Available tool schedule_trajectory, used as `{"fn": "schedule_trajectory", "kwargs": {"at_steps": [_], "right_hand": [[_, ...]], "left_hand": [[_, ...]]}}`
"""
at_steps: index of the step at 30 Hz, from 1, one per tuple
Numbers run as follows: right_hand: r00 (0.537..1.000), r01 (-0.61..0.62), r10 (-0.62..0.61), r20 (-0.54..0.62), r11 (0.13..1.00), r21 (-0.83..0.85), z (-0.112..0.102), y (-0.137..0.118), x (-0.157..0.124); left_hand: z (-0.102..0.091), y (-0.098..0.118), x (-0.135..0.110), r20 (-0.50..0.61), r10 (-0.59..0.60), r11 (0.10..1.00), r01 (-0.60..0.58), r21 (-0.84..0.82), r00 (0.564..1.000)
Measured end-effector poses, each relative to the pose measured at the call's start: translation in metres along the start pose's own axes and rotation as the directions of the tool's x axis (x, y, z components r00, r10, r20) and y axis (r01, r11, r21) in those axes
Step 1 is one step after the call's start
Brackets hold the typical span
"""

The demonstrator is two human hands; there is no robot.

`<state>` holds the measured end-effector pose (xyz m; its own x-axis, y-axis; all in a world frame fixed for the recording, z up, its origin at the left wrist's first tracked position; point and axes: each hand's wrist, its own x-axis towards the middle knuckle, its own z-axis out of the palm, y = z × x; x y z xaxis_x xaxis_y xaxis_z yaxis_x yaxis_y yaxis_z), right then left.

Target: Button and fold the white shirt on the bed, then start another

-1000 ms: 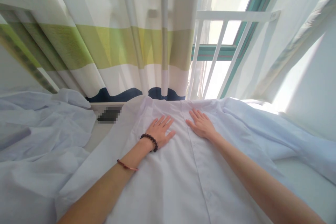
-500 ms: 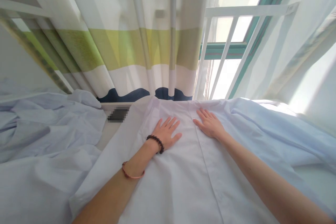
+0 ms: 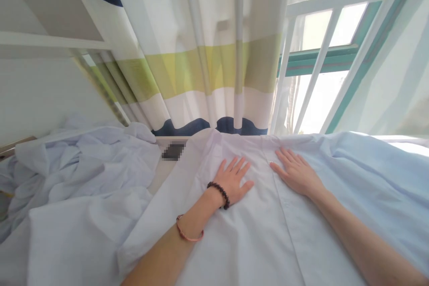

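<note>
A white button-front shirt (image 3: 261,241) lies spread flat in front of me. My left hand (image 3: 233,181) rests flat on it, fingers stretched out, just left of the button placket. A dark bead bracelet and a thin red band sit on that wrist. My right hand (image 3: 296,173) lies flat on the shirt just right of the placket, fingers spread. Both palms press on the cloth near the shirt's far end. Neither hand holds anything.
A pile of crumpled white and pale blue garments (image 3: 73,187) lies to the left. A light blue cloth (image 3: 375,187) spreads to the right. Behind hangs a striped curtain (image 3: 208,62); white window bars (image 3: 315,67) and a green frame stand at the back right.
The view has swung up and to the left, so the hands sit further right in the picture. Both hands stay flat on the shirt in about the same spot.
</note>
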<state>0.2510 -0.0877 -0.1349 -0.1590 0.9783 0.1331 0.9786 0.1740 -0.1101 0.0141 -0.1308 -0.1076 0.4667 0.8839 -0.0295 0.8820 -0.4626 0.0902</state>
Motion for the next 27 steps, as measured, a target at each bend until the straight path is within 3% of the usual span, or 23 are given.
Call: {"fn": "schedule_trajectory", "kwargs": {"at_steps": [5, 7, 10, 12, 13, 14, 15, 17, 20, 22, 24, 27], "right_hand": [[1.0, 0.003, -0.003, -0.006, 1.0, 0.001, -0.003, 0.0, -0.001], [1.0, 0.004, -0.004, 0.002, 1.0, 0.011, -0.004, 0.0, -0.001], [1.0, 0.007, -0.007, 0.009, 1.0, 0.023, -0.005, 0.001, -0.002], [1.0, 0.011, -0.011, 0.006, 1.0, 0.029, -0.005, 0.001, -0.002], [1.0, 0.013, -0.013, 0.004, 0.999, 0.031, -0.005, 0.001, -0.002], [1.0, 0.013, -0.013, 0.002, 0.999, 0.032, -0.005, 0.001, -0.002], [1.0, 0.013, -0.013, -0.001, 0.999, 0.034, -0.004, 0.001, -0.002], [1.0, 0.014, -0.013, -0.009, 0.999, 0.039, -0.003, 0.002, -0.001], [1.0, 0.016, -0.015, -0.013, 0.999, 0.045, -0.003, 0.002, -0.002], [1.0, 0.014, -0.014, -0.013, 0.999, 0.047, -0.003, 0.002, -0.002], [1.0, 0.011, -0.01, -0.016, 0.999, 0.049, -0.004, 0.001, -0.003], [1.0, 0.015, -0.014, -0.022, 0.999, 0.051, -0.005, 0.0, -0.004]], "left_hand": [[-0.006, 0.004, 0.001, 0.063, -0.011, 0.999, 0.013, -0.042, 0.998], [-0.02, 0.002, -0.003, 0.142, 0.035, 0.996, -0.022, -0.088, 0.989], [-0.058, -0.011, -0.022, 0.271, 0.094, 0.977, -0.037, -0.208, 0.958], [-0.086, -0.03, -0.042, 0.247, -0.035, 0.973, 0.09, -0.215, 0.968], [-0.098, -0.042, -0.054, 0.169, -0.189, 0.967, 0.214, -0.141, 0.967], [-0.107, -0.055, -0.065, 0.089, -0.395, 0.916, 0.4, -0.037, 0.914], [-0.114, -0.069, -0.076, 0.069, -0.509, 0.86, 0.509, 0.015, 0.858], [-0.118, -0.095, -0.094, 0.103, -0.628, 0.778, 0.626, 0.053, 0.771], [-0.107, -0.121, -0.108, 0.212, -0.664, 0.736, 0.676, 0.018, 0.717], [-0.096, -0.126, -0.11, 0.285, -0.637, 0.738, 0.673, -0.044, 0.717], [-0.091, -0.124, -0.109, 0.309, -0.586, 0.751, 0.645, -0.142, 0.749], [-0.101, -0.112, -0.107, 0.216, -0.521, 0.752, 0.564, -0.34, 0.826]]}}
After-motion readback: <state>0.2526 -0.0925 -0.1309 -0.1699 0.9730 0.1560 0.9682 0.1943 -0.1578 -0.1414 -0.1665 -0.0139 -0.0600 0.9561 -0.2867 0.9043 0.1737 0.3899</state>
